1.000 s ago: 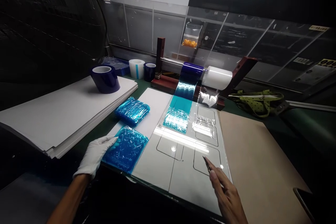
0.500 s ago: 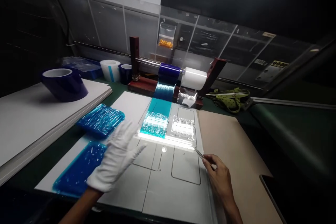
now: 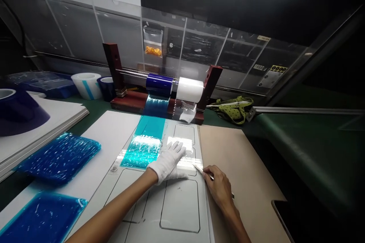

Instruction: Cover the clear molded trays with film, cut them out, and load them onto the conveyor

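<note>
My left hand (image 3: 170,161), in a white glove, lies flat with fingers spread on the clear film strip (image 3: 186,145). My right hand (image 3: 218,184) is bare and closed around a slim, pointed metal tool (image 3: 199,168), knife-like in shape. Its tip is at the clear strip near the right edge of the pale board (image 3: 179,207), which is marked with dark rounded outlines. Left of my glove, a turquoise film strip (image 3: 146,148) stretches over the board from the blue film roll (image 3: 159,84). The clear strip lies below the white film roll (image 3: 190,89).
A dark red wooden stand (image 3: 209,89) carries both rolls on a metal rod. Stacks of blue film pieces (image 3: 61,155) lie at left, beside white sheets (image 3: 62,112) bearing a large blue roll (image 3: 21,115). Brown board (image 3: 228,152) and a dark phone-like object (image 3: 281,216) are at right.
My left hand has come down and right from above the board onto the clear film. My right hand still grips the tool near the board's right edge. The camera view has shifted right.
</note>
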A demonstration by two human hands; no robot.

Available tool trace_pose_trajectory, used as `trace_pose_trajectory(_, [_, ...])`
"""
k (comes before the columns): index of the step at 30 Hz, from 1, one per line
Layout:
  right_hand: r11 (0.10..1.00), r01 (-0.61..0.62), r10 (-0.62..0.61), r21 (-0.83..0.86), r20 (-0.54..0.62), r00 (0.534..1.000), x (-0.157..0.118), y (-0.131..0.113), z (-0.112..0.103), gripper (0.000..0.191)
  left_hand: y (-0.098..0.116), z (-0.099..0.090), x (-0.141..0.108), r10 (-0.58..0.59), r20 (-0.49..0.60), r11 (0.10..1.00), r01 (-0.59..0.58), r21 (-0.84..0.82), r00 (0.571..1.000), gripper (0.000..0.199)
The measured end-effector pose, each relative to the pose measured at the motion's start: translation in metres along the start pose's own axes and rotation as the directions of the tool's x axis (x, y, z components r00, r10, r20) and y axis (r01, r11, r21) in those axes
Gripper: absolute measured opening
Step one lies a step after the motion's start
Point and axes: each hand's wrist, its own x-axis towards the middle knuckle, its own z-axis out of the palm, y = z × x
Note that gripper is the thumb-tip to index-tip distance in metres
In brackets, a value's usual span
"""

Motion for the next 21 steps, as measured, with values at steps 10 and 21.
trace_pose_trajectory(10, [0.977, 0.037, -0.056, 0.212, 0.081, 0.995, 0.020, -0.004, -0.003, 0.019, 0.004, -0.013, 0.007, 0.007, -0.100, 0.993, 0.005, 0.118, 0.995, 0.045])
trace_pose_trajectory(21, [0.989, -0.134, 0.125, -0.058, -0.148, 0.981, -0.020, 0.063, -0.034, 0.027, 0.049, -0.024, -0.043, 0.074, -0.290, 0.957, 0.014, 0.290, 0.954, 0.039])
